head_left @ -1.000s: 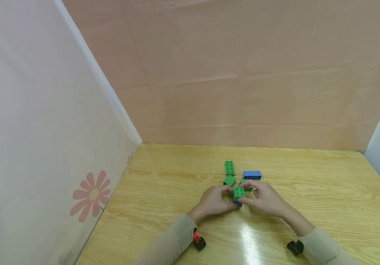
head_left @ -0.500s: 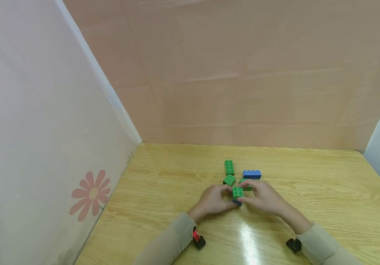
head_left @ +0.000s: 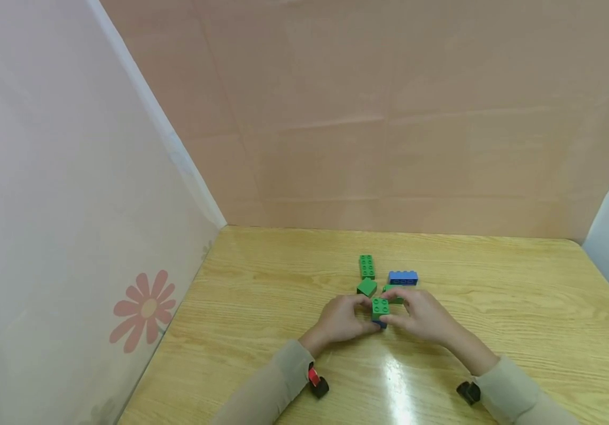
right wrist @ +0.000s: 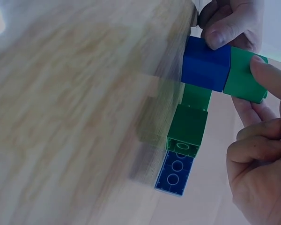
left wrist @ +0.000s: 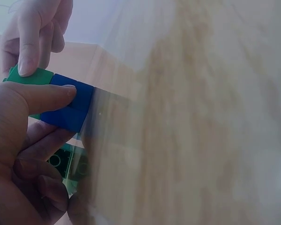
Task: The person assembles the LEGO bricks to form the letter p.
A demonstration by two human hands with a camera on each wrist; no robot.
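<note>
A square green brick [head_left: 380, 309] sits on top of a blue brick [right wrist: 206, 63], their sides nearly flush, on the wooden table. My left hand [head_left: 340, 320] grips the blue brick low down, thumb on one face and fingers round the opposite side. The right hand [head_left: 424, 316] pinches the green brick between thumb and fingers. In the left wrist view the left thumb lies across the blue brick [left wrist: 65, 110], and the right hand [left wrist: 35, 33] reaches in to the green brick [left wrist: 33, 77].
Just behind the hands lie a turned green brick [head_left: 367, 287] and another green brick [head_left: 392, 290], partly covered by the right fingers. Farther back are a long studded green brick [head_left: 367, 267] and a long blue brick [head_left: 403, 278] on its side. A tan backdrop [head_left: 389, 147] rises behind the table.
The head view has shifted very slightly. Both hands keep their hold, and the green brick looks a little squarer over the blue one than a second ago.
</note>
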